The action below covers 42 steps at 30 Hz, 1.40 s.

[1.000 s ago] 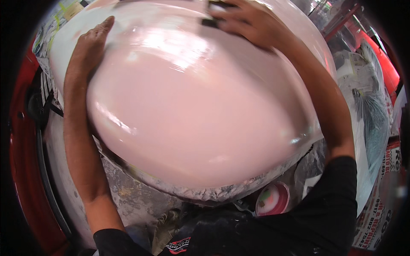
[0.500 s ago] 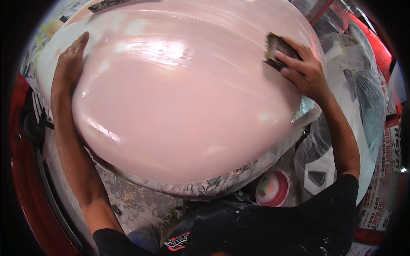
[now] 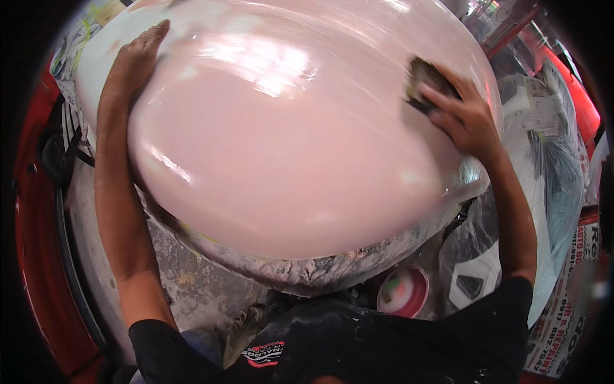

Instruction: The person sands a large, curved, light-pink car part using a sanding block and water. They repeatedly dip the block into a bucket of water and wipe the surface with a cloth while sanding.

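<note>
A large rounded car body panel (image 3: 275, 166), pale pink with whitish patches, fills the middle; its surface is glossy and looks wet. My left hand (image 3: 135, 61) lies with fingers stretched out on the panel's far left side, holding nothing. On the far right side, my right hand (image 3: 470, 115) grips a dark sanding block (image 3: 425, 83) with a rough, frayed left edge. The block's underside is against the panel and hidden. My right fingers lie over its top and near side, slightly blurred.
Crumpled masking film (image 3: 307, 272) wraps the panel's lower edge. A pink bucket (image 3: 419, 291) with whitish contents stands on the floor below. Clear plastic sheeting (image 3: 556, 166) hangs at the right. Red bodywork (image 3: 45, 256) runs along the left, with a printed banner (image 3: 566, 307) at lower right.
The view has shifted, so the panel sits further right and higher. My right hand has slid the block slightly nearer me over the panel. My left hand stays on the far left side.
</note>
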Motion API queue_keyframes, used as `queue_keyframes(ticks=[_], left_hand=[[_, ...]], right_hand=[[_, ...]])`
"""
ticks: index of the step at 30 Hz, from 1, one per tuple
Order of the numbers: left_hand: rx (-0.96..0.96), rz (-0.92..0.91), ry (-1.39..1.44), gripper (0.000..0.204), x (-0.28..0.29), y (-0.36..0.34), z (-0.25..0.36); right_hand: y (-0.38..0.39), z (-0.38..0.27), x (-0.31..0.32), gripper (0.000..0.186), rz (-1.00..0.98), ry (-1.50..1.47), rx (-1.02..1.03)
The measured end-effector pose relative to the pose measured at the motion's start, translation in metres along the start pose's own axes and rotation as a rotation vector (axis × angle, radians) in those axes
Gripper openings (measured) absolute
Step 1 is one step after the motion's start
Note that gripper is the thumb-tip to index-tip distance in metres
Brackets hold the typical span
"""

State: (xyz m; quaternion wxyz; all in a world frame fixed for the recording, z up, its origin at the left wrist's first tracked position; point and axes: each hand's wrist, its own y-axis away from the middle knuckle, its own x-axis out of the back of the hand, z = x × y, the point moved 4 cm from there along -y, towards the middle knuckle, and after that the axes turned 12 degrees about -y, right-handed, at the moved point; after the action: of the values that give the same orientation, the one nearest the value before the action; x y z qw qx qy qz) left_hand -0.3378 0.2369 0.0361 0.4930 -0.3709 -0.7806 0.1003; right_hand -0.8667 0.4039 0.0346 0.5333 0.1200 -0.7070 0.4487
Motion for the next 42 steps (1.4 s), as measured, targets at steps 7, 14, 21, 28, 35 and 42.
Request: queue_keyframes(ticks=[7, 14, 21, 28, 35, 42], left_hand=[[0.321, -0.069, 0.411, 0.044, 0.015, -0.010, 0.032], [0.032, -0.007, 0.358, 0.044, -0.017, -0.031, 0.032], [-0.096, -0.136, 0.470, 0.056, -0.072, -0.040, -0.009], [-0.283, -0.084, 0.370, 0.060, -0.023, -0.129, 0.121], [-0.546, -0.107, 0.551, 0.070, 0.071, -0.137, 0.312], [-0.878, 0.026, 0.376, 0.071, 0.161, -0.125, 0.446]], right_hand=[[-0.097, 0.000, -0.032, 0.039, -0.041, -0.031, -0.023], [-0.112, 0.011, -0.039, 0.036, 0.016, -0.250, -0.181], [0.104, -0.027, 0.013, 0.034, 0.311, -0.052, -0.359], [0.212, -0.132, 0.034, 0.038, 0.816, -0.185, -0.585], [0.263, -0.173, 0.026, 0.039, 0.885, -0.143, -0.696], [0.289, -0.181, 0.025, 0.039, 0.892, -0.169, -0.695]])
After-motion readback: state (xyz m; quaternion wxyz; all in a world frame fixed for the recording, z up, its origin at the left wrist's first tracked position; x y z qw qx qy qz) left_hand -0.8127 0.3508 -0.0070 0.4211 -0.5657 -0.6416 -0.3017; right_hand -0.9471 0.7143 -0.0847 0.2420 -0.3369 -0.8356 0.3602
